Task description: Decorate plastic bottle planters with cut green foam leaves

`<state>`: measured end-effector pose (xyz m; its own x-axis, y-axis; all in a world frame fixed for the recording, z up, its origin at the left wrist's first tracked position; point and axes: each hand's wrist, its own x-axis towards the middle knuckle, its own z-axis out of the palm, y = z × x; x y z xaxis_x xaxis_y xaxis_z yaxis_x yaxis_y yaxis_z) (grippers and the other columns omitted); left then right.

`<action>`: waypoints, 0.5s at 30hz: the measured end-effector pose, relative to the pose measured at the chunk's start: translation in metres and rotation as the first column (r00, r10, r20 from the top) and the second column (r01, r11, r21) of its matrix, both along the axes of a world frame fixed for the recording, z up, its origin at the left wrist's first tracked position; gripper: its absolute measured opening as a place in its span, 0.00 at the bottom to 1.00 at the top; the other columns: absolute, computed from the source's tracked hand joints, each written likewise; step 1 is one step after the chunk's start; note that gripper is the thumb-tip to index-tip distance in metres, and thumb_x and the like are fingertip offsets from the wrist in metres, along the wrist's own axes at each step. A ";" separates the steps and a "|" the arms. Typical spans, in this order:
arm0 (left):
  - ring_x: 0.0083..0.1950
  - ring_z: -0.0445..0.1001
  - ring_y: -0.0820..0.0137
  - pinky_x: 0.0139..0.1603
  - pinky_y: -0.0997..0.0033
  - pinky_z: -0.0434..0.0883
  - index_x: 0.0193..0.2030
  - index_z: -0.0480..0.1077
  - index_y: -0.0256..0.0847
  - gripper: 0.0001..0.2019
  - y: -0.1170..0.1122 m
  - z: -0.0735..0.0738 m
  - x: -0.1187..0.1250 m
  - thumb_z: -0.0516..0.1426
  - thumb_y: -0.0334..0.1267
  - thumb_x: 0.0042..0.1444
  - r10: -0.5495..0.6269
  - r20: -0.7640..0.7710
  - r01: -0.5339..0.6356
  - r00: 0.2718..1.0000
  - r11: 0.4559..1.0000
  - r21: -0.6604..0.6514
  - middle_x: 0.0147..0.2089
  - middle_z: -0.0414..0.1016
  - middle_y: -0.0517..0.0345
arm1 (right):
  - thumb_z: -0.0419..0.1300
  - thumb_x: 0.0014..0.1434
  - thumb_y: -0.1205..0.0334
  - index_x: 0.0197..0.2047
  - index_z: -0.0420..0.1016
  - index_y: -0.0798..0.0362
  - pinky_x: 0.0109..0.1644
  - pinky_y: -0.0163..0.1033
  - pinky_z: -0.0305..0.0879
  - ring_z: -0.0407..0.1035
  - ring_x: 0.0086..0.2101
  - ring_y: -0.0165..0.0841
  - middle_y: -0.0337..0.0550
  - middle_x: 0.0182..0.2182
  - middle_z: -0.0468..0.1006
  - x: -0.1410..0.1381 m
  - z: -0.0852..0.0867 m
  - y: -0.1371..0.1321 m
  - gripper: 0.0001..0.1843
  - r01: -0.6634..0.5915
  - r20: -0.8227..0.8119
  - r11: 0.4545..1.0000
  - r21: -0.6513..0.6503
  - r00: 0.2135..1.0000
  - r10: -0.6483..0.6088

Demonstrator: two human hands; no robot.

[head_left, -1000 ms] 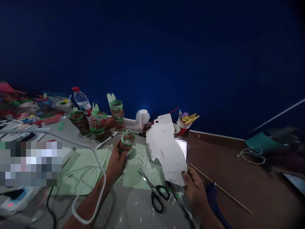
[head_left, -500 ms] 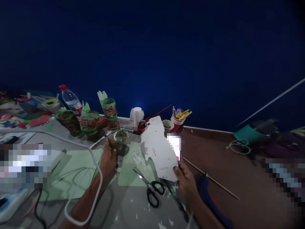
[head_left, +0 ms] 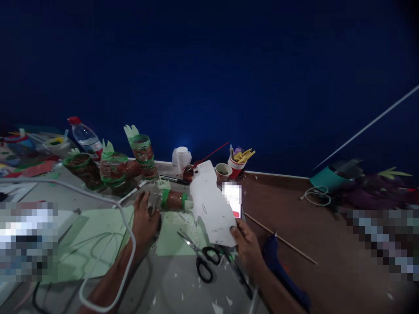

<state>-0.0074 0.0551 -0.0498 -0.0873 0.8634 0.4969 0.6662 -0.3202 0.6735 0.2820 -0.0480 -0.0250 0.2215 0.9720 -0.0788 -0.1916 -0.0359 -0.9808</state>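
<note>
My right hand (head_left: 245, 244) pinches the lower right corner of a white sheet of paper (head_left: 209, 213), cut to an uneven outline with small marks on it. My left hand (head_left: 145, 220) rests on the table with its fingers spread. Just beyond its fingertips, a brown cylinder with green bands (head_left: 176, 200) lies on its side, apart from the hand as far as I can see. Scissors (head_left: 198, 253) with black handles lie between my hands. Under them and the paper is a green sheet (head_left: 176, 235) with white scraps.
Several similar brown-and-green containers (head_left: 142, 152) stand at the back left beside a red-capped bottle (head_left: 85, 138). A lit phone (head_left: 233, 200), a cup of yellow tools (head_left: 237, 165), a wooden stick (head_left: 284, 240) and a blue-handled tool (head_left: 278, 270) are on the right. A white cable (head_left: 131, 248) loops over my left forearm.
My left hand has let go of the brown-and-green cylinder, which has gone from upright to lying on its side. The white paper stays in my right hand. The view has turned slightly right.
</note>
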 end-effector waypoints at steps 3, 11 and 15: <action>0.62 0.59 0.53 0.63 0.46 0.56 0.53 0.66 0.41 0.18 -0.006 0.009 0.001 0.54 0.36 0.53 0.005 0.024 -0.007 1.000 0.997 0.081 0.57 0.62 0.46 | 0.64 0.50 0.48 0.39 0.73 0.53 0.25 0.33 0.63 0.66 0.23 0.30 0.39 0.26 0.75 0.001 0.002 -0.001 0.19 0.060 -0.032 0.998 0.008 0.998 -0.060; 0.40 0.71 0.63 0.45 0.62 0.68 0.38 0.74 0.45 0.07 -0.022 0.013 0.012 0.54 0.37 0.55 -0.182 0.130 0.176 0.975 0.983 0.053 0.37 0.72 0.53 | 0.67 0.45 0.47 0.40 0.70 0.51 0.17 0.30 0.57 0.68 0.21 0.30 0.39 0.27 0.77 0.002 0.010 0.001 0.23 0.146 -0.140 0.987 -0.065 0.978 -0.154; 0.38 0.72 0.63 0.43 0.64 0.68 0.39 0.74 0.43 0.09 -0.027 0.009 0.017 0.53 0.39 0.56 -0.242 0.101 0.244 0.965 0.970 -0.007 0.36 0.75 0.52 | 0.67 0.44 0.48 0.42 0.70 0.51 0.20 0.32 0.62 0.73 0.28 0.36 0.42 0.31 0.79 -0.003 0.011 0.004 0.25 0.095 -0.178 0.992 -0.086 0.978 -0.109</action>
